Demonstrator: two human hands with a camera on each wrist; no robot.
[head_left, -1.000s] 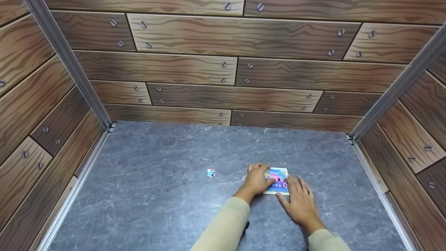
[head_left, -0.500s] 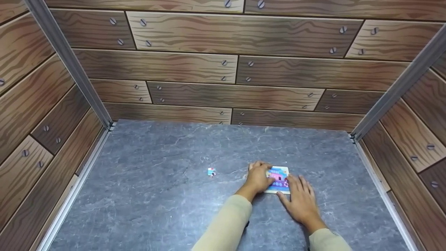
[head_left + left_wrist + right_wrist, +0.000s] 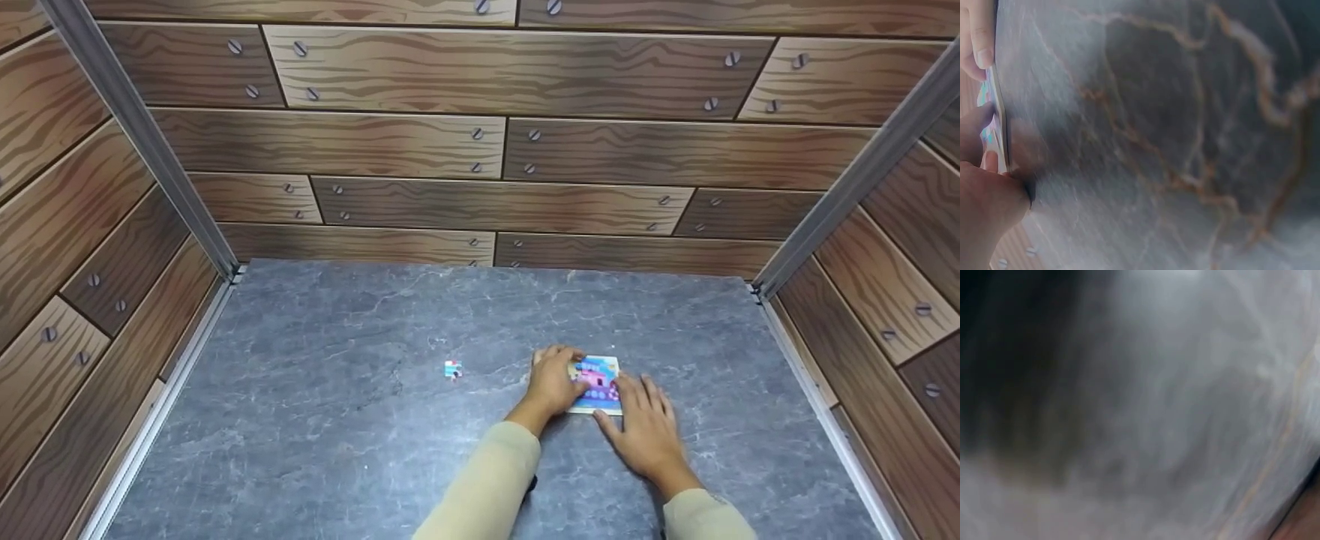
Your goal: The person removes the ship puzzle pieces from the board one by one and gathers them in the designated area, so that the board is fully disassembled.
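A small square jigsaw puzzle with a bright pink, blue and purple picture lies flat on the table in the head view. My left hand grips its left side, thumb over the picture and fingers about the far left edge. In the left wrist view, that thumb lies across the top of the puzzle. At the right edge rests my right hand, fingers stretched forward, thumb by the near edge. A loose puzzle piece lies apart to the left. The right wrist view is mostly blurred tabletop.
The grey marbled table runs back to a wood-patterned wall. Similar side walls stand left and right, with metal posts at the corners and metal rails along the table's sides.
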